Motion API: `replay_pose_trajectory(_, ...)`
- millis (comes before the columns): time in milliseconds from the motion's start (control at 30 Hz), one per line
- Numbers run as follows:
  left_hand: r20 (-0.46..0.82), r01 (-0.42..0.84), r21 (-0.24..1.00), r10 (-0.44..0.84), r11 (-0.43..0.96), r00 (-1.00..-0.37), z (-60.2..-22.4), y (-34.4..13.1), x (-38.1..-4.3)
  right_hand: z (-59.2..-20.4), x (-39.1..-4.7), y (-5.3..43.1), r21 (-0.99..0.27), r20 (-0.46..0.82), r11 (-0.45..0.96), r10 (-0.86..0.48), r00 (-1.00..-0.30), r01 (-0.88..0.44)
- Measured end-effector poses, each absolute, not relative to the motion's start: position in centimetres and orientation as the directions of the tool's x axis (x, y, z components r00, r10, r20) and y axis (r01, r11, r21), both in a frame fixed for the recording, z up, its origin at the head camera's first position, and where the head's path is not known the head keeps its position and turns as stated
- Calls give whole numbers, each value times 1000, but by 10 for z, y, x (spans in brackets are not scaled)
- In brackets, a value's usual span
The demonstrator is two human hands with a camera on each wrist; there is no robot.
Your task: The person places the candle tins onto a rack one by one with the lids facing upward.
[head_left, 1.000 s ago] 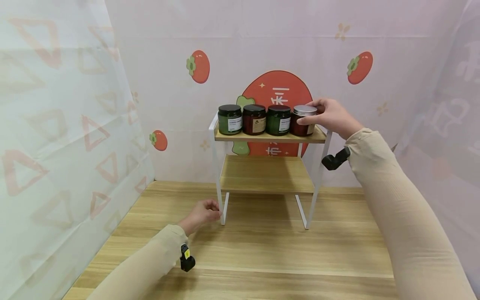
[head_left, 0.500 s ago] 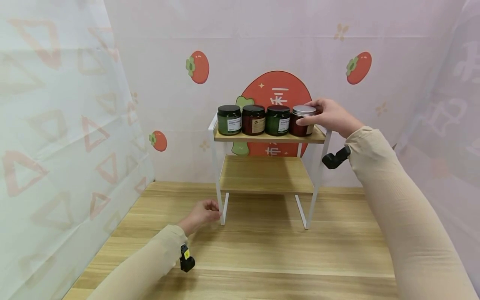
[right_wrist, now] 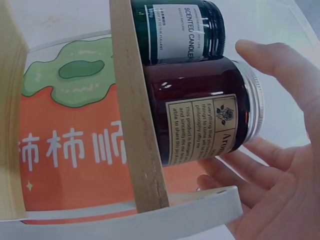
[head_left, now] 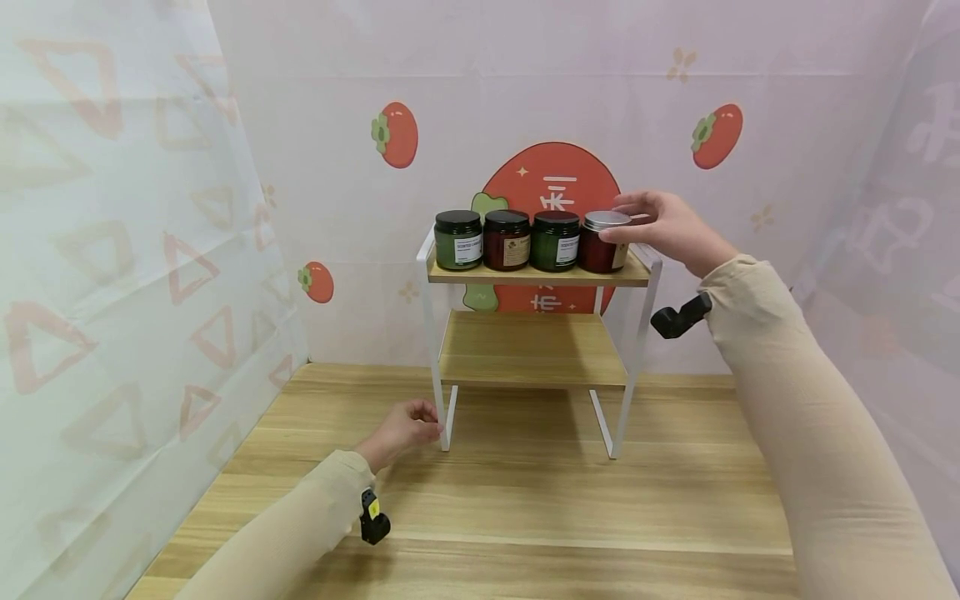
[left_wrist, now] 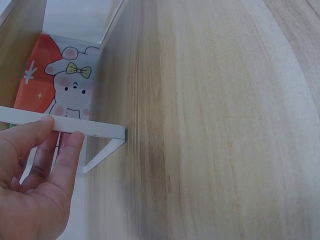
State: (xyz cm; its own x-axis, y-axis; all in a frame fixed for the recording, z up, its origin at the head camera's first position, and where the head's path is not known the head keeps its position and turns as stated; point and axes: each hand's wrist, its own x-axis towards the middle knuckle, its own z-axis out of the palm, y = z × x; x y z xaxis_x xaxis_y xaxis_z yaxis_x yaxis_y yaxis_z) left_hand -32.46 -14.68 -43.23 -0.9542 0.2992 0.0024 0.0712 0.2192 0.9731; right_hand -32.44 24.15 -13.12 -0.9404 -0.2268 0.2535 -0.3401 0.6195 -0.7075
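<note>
Several scented candle jars stand in a row on the top board of a two-tier shelf (head_left: 536, 281). From the left come a green candle jar (head_left: 456, 247), a dark red candle jar (head_left: 506, 250), another green candle jar (head_left: 555, 250) and a dark red candle jar with a silver lid (head_left: 599, 252). Around that last jar, my right hand (head_left: 667, 233) is spread, its thumb apart from the lid in the right wrist view. Low on the left, my left hand (head_left: 403, 428) pinches the shelf's white metal leg (left_wrist: 87, 128) between thumb and fingers.
The shelf's lower board (head_left: 532, 350) sits midway down the frame. It all stands on a wood-grain table (head_left: 525, 517). Behind is a cloth backdrop (head_left: 315, 167) printed with persimmons, and a cloth wall (head_left: 135, 275) closes the left side.
My right hand has loosened from the silver-lidded candle jar and shifted slightly right. The jar stays in place at the row's right end. My left hand has not moved.
</note>
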Motion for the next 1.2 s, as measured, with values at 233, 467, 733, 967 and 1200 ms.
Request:
replay_pose_trajectory(233, 0, 68, 973, 291, 223, -957, -433, -146, -324, -130, -320, 246, -721, 279, 595, -219, -935, -354)
replay_pose_trajectory(467, -10, 54, 974, 279, 220, -960, -432, -146, -324, -131, -316, 252, -739, 296, 564, -218, -930, -368)
replay_pose_trajectory(733, 3, 70, 971, 282, 227, -959, -433, -147, -324, -132, -312, 255, -745, 308, 550, -217, -926, -377)
replay_pose_trajectory(967, 2, 72, 970, 286, 233, -958, -433, -148, -324, -132, -306, 258, -740, 312, 558, -210, -927, -376)
replay_pose_trajectory(1200, 5, 77, 967, 283, 244, -959, -433, -148, -324, -135, -297, 266, -718, 333, 581, -198, -922, -384)
